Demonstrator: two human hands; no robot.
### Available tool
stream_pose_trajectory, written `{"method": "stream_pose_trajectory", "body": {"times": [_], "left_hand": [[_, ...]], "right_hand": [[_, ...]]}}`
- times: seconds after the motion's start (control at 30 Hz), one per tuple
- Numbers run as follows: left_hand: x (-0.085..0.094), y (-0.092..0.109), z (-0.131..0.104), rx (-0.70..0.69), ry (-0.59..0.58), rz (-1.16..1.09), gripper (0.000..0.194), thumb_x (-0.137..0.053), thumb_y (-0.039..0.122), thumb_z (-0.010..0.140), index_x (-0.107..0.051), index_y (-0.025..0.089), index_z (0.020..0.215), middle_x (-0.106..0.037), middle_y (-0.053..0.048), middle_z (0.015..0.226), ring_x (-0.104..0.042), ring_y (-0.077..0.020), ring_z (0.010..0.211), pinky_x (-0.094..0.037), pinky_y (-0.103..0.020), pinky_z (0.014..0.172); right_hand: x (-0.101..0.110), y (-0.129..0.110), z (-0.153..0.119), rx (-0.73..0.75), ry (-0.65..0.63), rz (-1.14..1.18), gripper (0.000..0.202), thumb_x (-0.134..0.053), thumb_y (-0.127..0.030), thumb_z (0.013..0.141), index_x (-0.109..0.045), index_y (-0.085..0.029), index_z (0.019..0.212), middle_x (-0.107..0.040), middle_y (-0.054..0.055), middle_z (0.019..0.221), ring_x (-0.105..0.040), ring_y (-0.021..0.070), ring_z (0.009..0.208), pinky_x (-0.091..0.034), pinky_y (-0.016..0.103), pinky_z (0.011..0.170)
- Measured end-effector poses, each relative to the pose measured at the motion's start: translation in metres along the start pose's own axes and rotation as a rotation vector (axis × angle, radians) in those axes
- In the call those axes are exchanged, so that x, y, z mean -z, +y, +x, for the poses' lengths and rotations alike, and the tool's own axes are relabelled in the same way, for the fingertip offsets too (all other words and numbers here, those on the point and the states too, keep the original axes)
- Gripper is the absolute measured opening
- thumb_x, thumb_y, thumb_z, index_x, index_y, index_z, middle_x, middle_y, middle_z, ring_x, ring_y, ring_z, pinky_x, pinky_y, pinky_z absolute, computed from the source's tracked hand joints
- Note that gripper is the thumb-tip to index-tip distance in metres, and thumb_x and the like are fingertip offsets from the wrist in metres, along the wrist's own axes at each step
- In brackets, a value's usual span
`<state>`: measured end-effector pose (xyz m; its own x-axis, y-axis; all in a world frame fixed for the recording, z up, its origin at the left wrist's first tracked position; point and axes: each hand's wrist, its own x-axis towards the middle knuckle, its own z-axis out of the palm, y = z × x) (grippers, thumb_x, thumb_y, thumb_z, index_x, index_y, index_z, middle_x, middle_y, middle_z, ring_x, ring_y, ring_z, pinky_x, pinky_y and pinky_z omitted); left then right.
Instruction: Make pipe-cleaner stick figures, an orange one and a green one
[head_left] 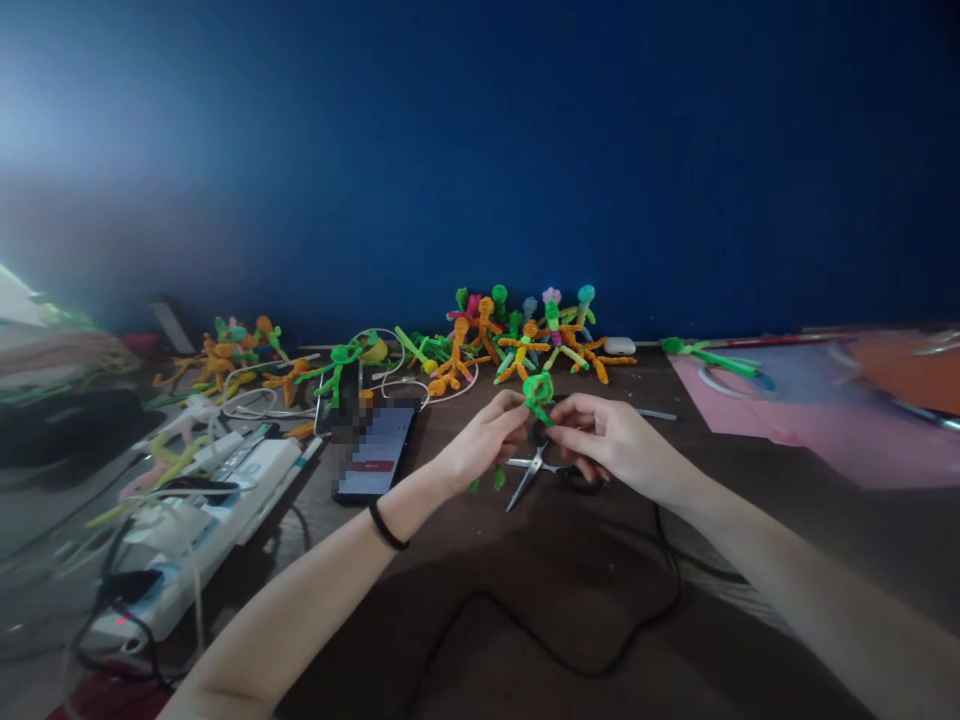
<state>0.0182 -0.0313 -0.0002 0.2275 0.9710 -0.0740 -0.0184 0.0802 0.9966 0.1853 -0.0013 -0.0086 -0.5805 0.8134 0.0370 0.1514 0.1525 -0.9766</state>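
A green fuzzy pipe-cleaner figure [538, 392] is held between my two hands above the dark table, its curled round top upward. My left hand [491, 440] has its fingers closed on the figure's left side, and green ends hang below that hand. From the right, my right hand [604, 438] pinches the lower part of the figure with thumb and forefinger. Open-bladed scissors [529, 474] lie on the table beneath, their dark handles partly hidden by my right hand.
Several colourful pipe-cleaner figures [523, 345] stand along the blue wall. More figures [225, 360] are at the left. A phone [377, 450], power strip [202, 530] and cables lie left; pink sheets [832, 425] lie right. A black cable [555, 655] crosses the front.
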Motion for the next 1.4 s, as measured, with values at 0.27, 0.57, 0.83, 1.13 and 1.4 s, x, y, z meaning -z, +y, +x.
{"method": "stream_pose_trajectory", "body": {"times": [0.27,0.57,0.83,1.13,1.4], "left_hand": [[0.004,-0.007,0.002,-0.315,0.259,0.689,0.025,-0.037,0.03,0.083,-0.041,0.016,0.061,-0.04,0.005,0.055,-0.034,-0.0074,0.053,-0.027,-0.021,0.05],[0.002,-0.003,0.0,-0.428,0.302,0.716,0.024,-0.036,0.025,0.082,-0.033,0.017,0.059,-0.029,0.006,0.055,-0.027,-0.0067,0.053,-0.024,-0.02,0.049],[0.002,0.015,-0.008,-0.137,-0.167,0.422,0.027,-0.037,0.032,0.082,-0.045,0.015,0.063,-0.034,0.005,0.052,-0.028,-0.0057,0.045,-0.022,-0.02,0.042],[0.002,0.031,-0.013,0.073,-0.424,0.636,0.03,-0.041,0.036,0.079,-0.06,0.014,0.069,-0.035,0.004,0.051,-0.029,-0.0055,0.045,-0.022,-0.019,0.04],[-0.006,0.022,-0.01,0.114,-0.467,0.716,0.027,-0.045,0.031,0.076,-0.065,0.015,0.068,-0.04,0.004,0.049,-0.033,-0.0051,0.043,-0.024,-0.018,0.04]], "right_hand": [[0.002,-0.003,0.001,0.058,-0.027,0.097,0.028,-0.058,-0.035,0.073,-0.051,-0.014,0.089,-0.056,-0.001,0.066,-0.037,0.0003,0.032,-0.026,0.019,0.035],[0.003,0.002,0.001,0.059,-0.069,0.069,0.031,-0.058,-0.034,0.073,-0.058,-0.015,0.097,-0.058,-0.001,0.063,-0.036,0.0015,0.033,-0.028,0.02,0.037],[0.01,0.009,0.005,0.035,-0.172,0.035,0.025,-0.063,-0.037,0.068,-0.061,-0.012,0.069,-0.052,-0.002,0.054,-0.038,0.0032,0.037,-0.027,0.019,0.037],[0.022,0.003,0.004,0.166,-0.07,-0.156,0.017,-0.061,-0.029,0.07,-0.063,-0.013,0.071,-0.058,0.001,0.066,-0.05,0.0086,0.058,-0.039,0.021,0.054],[0.019,-0.003,0.0,0.323,-0.021,-0.34,0.013,-0.06,-0.026,0.072,-0.062,-0.013,0.07,-0.058,0.002,0.069,-0.051,0.0095,0.061,-0.038,0.022,0.056]]}}
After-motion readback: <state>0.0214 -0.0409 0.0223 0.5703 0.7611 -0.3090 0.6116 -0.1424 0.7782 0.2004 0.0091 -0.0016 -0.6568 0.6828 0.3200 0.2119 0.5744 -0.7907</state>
